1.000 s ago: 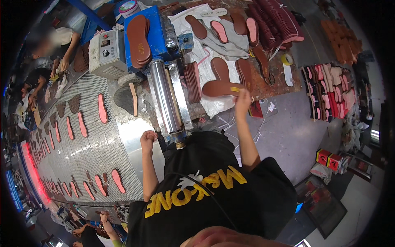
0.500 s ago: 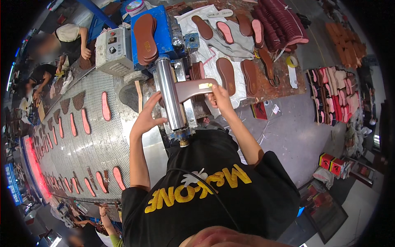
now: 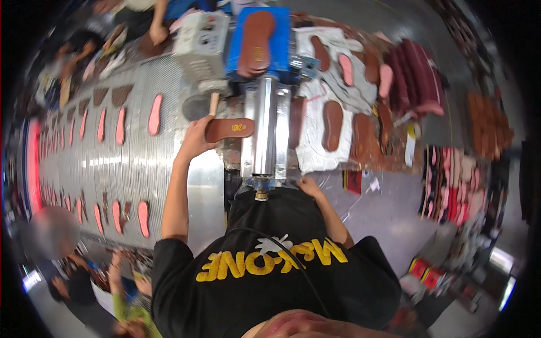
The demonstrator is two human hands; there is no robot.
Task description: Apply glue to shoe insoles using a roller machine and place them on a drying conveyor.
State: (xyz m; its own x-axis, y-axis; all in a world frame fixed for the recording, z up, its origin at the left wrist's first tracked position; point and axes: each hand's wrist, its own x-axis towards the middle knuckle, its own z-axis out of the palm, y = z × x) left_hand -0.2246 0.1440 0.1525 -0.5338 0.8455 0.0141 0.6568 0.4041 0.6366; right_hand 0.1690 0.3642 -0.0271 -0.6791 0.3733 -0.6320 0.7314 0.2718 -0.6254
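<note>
My left hand (image 3: 196, 137) grips the heel end of a brown shoe insole (image 3: 230, 129) with gold print. The insole lies level, its other end reaching the left side of a shiny metal roller (image 3: 265, 127). Low by my waist, right of the roller, is my right hand (image 3: 308, 186); its fingers are blurred and partly hidden. Beyond the roller, a stack of brown insoles (image 3: 256, 42) rests on a blue machine top (image 3: 282, 34).
A conveyor (image 3: 141, 169) carrying pink insoles runs to the left, below a grey control box (image 3: 202, 42). White cloth (image 3: 310, 152) on the right bench bears more insoles, beside a maroon bundle (image 3: 417, 79). Co-workers stand at the far left and lower left.
The insole has passed from the roller's right side, by my right hand, to its left side, into my left hand. My right hand has dropped toward my waist. The view has turned left.
</note>
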